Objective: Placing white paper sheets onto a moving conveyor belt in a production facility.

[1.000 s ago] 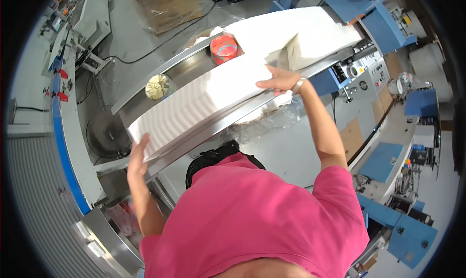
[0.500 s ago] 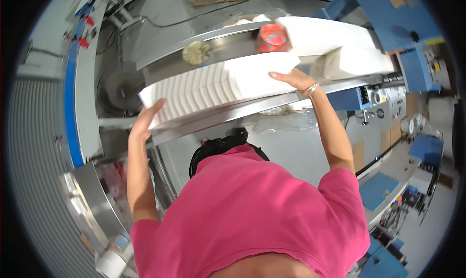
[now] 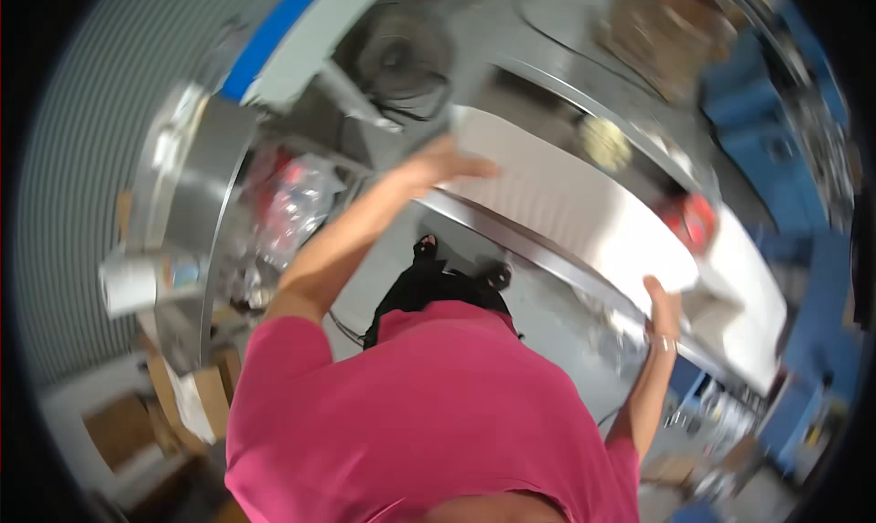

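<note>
Between my two hands is a long stack of white pieces (image 3: 566, 199), ridged along its side and blurred by motion. My left hand (image 3: 443, 165) grips the left end, thumb over the near face. At the other end my right hand (image 3: 664, 311) holds on, thumb up, with a bracelet at the wrist. The stack is over or on a long metal table (image 3: 520, 242) with a raised rim. Behind it are a pale, round, yellowish thing (image 3: 605, 142) and a red container (image 3: 695, 224). More white stacked pieces (image 3: 746, 281) lie beyond my right hand.
A dark round fan (image 3: 399, 57) stands past the table's left end, near a machine with a blue edge (image 3: 278, 35). At left are a steel counter (image 3: 212, 149), clear plastic bags (image 3: 297, 208) and cardboard boxes (image 3: 196, 400). A large cardboard box (image 3: 666, 35) sits at the far right.
My view has swung, so the table and stack now slant down to the right. Both hands keep their hold on the stack's ends. My feet have come into sight.
</note>
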Motion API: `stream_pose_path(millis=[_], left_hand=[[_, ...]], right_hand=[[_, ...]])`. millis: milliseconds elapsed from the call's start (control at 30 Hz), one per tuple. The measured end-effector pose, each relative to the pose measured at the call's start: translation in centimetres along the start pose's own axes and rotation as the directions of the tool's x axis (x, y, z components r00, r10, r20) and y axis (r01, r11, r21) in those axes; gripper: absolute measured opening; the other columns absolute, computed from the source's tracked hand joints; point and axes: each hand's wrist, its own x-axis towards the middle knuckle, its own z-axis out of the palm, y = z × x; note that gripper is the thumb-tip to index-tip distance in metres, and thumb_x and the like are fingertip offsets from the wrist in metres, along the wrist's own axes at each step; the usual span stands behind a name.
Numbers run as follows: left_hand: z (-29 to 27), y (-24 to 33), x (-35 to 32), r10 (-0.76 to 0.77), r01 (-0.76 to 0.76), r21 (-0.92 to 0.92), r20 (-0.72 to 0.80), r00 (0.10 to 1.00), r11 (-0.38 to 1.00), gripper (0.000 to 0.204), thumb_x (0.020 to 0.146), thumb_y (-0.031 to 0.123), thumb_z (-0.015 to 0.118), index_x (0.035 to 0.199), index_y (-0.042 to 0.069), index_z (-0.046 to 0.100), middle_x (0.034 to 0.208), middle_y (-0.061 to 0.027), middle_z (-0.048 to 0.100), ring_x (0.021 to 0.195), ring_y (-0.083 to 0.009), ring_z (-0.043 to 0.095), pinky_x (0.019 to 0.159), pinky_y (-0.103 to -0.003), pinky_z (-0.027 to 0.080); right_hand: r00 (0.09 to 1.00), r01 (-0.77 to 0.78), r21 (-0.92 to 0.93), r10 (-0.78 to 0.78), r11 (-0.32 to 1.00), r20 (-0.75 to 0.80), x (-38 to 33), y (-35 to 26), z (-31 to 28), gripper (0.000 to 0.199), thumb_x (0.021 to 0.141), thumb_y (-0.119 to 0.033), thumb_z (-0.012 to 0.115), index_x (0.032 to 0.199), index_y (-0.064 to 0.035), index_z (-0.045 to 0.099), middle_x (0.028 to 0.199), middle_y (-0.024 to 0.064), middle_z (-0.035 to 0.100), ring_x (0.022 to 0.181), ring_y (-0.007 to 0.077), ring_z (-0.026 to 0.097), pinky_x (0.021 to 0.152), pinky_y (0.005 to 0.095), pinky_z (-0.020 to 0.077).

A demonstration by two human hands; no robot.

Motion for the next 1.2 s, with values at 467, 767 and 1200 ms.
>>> stream_pose_path(millis=[467, 767, 1200], left_hand=[[-17.8, -0.8, -18.2, 0.168, -0.292, -0.236, -0.435, 0.885, 0.927, 0.075, 0.075, 0.016, 0.078, 0.137, 0.001, 0.039, 0.119, -0.0103, 0.060, 0.113, -0.0197, 0.055, 0.098, -0.034, 0.042], [-22.7, -12.2, -36.5, -0.185, -0.491, -0.352, -0.916, 0.356, 0.797, 0.074, 0.074, 0.024, 0.076, 0.134, -0.002, 0.043, 0.127, -0.0138, 0.053, 0.119, -0.0238, 0.048, 0.103, -0.037, 0.035], [-20.0, -14.6, -37.6, -0.702, -0.739, -0.448, -0.710, -0.047, 0.503, 0.079, 0.092, 0.042, 0.057, 0.146, -0.001, 0.020, 0.146, -0.0121, 0.035, 0.134, -0.0204, 0.033, 0.111, -0.032, 0.022]], right_hand=[[0.859, 0.482, -0.187, -0.419, 0.856, 0.295, -1.5, -14.4, 21.5, 0.083, 0.072, -0.034, 0.080, 0.133, 0.0084, 0.040, 0.131, 0.0131, 0.049, 0.119, 0.0228, 0.046, 0.103, 0.0332, 0.0326], [0.497, 0.528, -0.367, 0.072, 0.766, 0.865, 0.2, -21.5, 56.1, 0.063, 0.075, -0.015, 0.072, 0.130, 0.0014, 0.047, 0.120, 0.0090, 0.057, 0.110, 0.0197, 0.054, 0.097, 0.0333, 0.0406], [-0.515, 0.776, 0.144, 0.486, 0.614, 0.706, -6.6, -14.7, 103.0, 0.076, 0.076, -0.066, 0.060, 0.109, 0.0031, 0.065, 0.100, 0.0182, 0.068, 0.082, 0.0165, 0.062, 0.069, 0.0350, 0.0467]])
